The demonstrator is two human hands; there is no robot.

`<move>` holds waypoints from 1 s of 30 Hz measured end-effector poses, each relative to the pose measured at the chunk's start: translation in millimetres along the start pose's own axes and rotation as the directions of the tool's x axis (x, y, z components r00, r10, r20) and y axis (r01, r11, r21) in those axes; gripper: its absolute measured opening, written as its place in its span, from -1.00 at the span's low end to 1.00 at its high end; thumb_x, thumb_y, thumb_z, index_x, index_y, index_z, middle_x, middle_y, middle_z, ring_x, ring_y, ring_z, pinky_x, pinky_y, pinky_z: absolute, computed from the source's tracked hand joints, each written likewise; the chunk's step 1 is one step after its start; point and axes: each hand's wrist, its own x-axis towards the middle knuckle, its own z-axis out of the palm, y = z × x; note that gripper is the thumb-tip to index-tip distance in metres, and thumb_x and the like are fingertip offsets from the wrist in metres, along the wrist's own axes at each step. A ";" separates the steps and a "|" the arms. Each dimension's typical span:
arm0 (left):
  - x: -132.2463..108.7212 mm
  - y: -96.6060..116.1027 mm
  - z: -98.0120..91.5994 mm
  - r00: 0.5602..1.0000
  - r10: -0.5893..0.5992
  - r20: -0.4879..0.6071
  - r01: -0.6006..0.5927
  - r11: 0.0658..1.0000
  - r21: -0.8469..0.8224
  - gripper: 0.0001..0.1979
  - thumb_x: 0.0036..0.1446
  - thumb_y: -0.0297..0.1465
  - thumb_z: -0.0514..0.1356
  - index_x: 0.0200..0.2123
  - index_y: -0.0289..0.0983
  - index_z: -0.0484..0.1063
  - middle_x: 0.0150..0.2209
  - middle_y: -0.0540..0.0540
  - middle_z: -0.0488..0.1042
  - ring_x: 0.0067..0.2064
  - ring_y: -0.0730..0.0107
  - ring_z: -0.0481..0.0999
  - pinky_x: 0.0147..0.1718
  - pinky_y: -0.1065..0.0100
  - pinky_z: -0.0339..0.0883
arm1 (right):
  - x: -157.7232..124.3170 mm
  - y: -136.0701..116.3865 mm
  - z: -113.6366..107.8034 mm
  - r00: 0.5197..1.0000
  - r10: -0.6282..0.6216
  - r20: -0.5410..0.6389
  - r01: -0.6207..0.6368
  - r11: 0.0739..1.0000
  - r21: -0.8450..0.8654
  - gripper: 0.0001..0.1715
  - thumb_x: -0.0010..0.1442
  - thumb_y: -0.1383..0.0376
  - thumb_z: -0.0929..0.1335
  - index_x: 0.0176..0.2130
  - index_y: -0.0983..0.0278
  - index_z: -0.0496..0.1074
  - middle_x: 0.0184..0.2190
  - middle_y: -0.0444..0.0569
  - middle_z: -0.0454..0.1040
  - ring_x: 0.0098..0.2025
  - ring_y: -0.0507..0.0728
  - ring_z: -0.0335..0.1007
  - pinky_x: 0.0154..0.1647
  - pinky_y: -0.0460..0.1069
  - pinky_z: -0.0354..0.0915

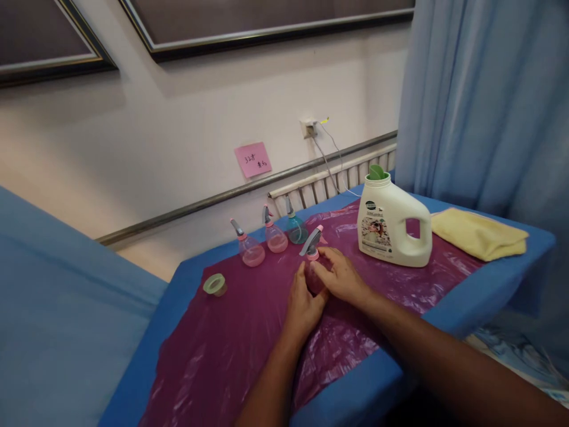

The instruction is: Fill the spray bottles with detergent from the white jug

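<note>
A small pink spray bottle (312, 244) with a grey and pink trigger head stands on the purple plastic sheet (249, 332). My left hand (303, 308) is wrapped round its body from the near side. My right hand (340, 276) closes over it from the right, fingers just under the trigger head. Most of the bottle's body is hidden by both hands. Behind it stand two more pink spray bottles (251, 249) (274, 234) and a teal one (294, 225).
A white detergent jug (391, 225) with its green spout uncapped stands to the right. Its green cap (214, 284) lies to the left on the sheet. A folded yellow cloth (480, 235) lies at the far right. Blue curtain (484, 95) hangs behind; blue table edge (466, 302) runs near my arms.
</note>
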 end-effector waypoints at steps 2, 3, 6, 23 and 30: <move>-1.0 -0.7 0.3 1.000 -0.002 -0.016 0.002 1.000 -0.011 -0.13 0.23 -0.13 0.48 0.49 -0.12 0.23 0.50 -0.32 0.33 0.53 -0.21 0.31 0.51 -0.29 0.12 | 1.8 0.6 -1.7 1.000 0.016 0.023 -0.016 1.000 -0.004 -0.71 0.33 0.17 0.41 0.02 0.13 0.61 0.00 0.02 0.72 0.04 0.29 0.61 0.16 0.21 0.45; -1.3 -0.9 0.4 1.000 0.000 -0.022 -0.001 1.000 -0.014 -0.13 0.22 -0.12 0.49 0.48 -0.12 0.24 0.49 -0.33 0.34 0.53 -0.21 0.31 0.51 -0.29 0.13 | 2.9 0.6 -2.7 0.999 0.024 0.037 -0.024 1.000 -0.004 -0.71 0.33 0.16 0.41 0.02 0.13 0.61 -0.01 0.01 0.72 0.01 0.28 0.62 0.13 0.20 0.47; -1.7 -0.4 0.2 1.000 -0.002 -0.027 0.002 1.000 0.002 -0.12 0.21 -0.07 0.49 0.47 -0.14 0.24 0.49 -0.35 0.35 0.52 -0.23 0.32 0.50 -0.30 0.14 | 6.2 -1.6 -6.8 0.996 0.039 0.083 -0.039 0.999 -0.006 -0.70 0.33 0.16 0.41 0.01 0.15 0.61 -0.04 0.00 0.72 -0.03 0.26 0.63 0.08 0.17 0.48; -4.0 -2.9 -0.7 0.998 -0.037 -0.058 0.038 0.999 0.016 -0.19 0.34 -0.02 0.38 0.50 -0.19 0.24 0.52 -0.36 0.31 0.54 -0.16 0.29 0.51 -0.22 0.13 | 10.5 -0.7 -10.2 0.988 0.037 0.150 -0.037 0.999 -0.002 -0.70 0.33 0.20 0.44 0.03 0.17 0.64 -0.01 0.01 0.73 -0.01 0.27 0.65 0.08 0.16 0.50; -3.9 0.7 -2.1 0.998 -0.010 -0.061 0.012 1.000 0.029 -0.23 0.37 -0.05 0.36 0.51 -0.15 0.25 0.50 -0.31 0.35 0.51 -0.11 0.35 0.49 -0.17 0.20 | 3.3 2.7 -17.3 0.987 -0.017 0.157 0.022 0.999 -0.032 -0.67 0.40 0.18 0.43 0.11 0.18 0.59 0.07 0.06 0.70 0.10 0.29 0.60 0.20 0.21 0.44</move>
